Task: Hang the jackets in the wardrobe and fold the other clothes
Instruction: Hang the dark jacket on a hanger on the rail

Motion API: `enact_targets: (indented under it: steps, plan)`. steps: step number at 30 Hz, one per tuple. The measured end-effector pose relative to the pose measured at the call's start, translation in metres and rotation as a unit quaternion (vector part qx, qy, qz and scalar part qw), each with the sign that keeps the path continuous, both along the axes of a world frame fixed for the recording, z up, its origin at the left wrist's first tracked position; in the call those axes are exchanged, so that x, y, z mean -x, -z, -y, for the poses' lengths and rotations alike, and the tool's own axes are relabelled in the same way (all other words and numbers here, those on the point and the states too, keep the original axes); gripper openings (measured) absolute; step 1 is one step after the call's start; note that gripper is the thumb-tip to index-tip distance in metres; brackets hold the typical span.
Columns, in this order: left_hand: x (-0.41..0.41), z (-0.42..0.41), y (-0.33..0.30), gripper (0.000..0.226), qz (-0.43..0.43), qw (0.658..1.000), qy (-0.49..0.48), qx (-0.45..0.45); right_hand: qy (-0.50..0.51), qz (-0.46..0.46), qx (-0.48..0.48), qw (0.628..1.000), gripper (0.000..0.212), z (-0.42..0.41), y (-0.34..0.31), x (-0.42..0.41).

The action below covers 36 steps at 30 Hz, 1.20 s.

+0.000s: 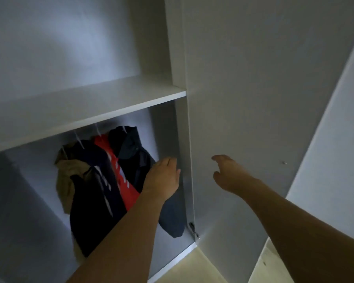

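Your two bare arms reach up from the bottom of the view. Your left hand point(163, 176) is spread flat and empty, fingers straight, at the inner edge of the wardrobe point(90, 105), just in front of the hanging clothes. Your right hand point(226, 173) is also empty, fingers loosely extended toward the inside face of the open door point(253, 99), close to it; contact is not clear. Judging by this, the hanging looks done and you seem about to close up. If so, draw the door by its free edge, and first push the dark sleeve hanging low near the hinge point(193, 229) back inside so it is not pinched. Behind your left hand, below the shelf point(86, 107), hang four jackets: navy hooded point(131, 148), red point(122, 176), dark navy with white stripes point(92, 193) and tan point(66, 180). No writing or brand is readable; the white marks are too blurred
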<state>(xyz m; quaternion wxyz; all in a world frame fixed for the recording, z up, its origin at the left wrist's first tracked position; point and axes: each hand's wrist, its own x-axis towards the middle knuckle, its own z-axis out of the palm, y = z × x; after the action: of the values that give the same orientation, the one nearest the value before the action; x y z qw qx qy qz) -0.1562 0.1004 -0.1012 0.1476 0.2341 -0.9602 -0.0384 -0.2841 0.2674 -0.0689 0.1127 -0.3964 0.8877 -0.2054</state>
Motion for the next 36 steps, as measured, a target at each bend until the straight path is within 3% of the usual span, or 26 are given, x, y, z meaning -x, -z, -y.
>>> enact_targets:
  steps: [7,13,26,36]
  plan:
    - [0.021,-0.069,-0.032,0.039,-0.019,0.986,0.162,0.036,0.128,-0.026,0.013,0.991,0.059,-0.096,-0.011,-0.029]
    - [0.026,-0.165,-0.055,0.039,-0.025,0.966,0.240,0.088,0.215,-0.047,0.028,0.975,0.056,-0.211,-0.019,-0.055]
    - [0.006,-0.544,-0.050,0.038,-0.039,0.903,0.421,0.079,0.383,-0.055,0.009,0.922,0.055,-0.602,-0.008,-0.149]
    - [0.008,-0.764,-0.065,0.040,-0.025,0.871,0.482,0.095,0.464,-0.049,0.019,0.884,0.058,-0.804,-0.012,-0.181]
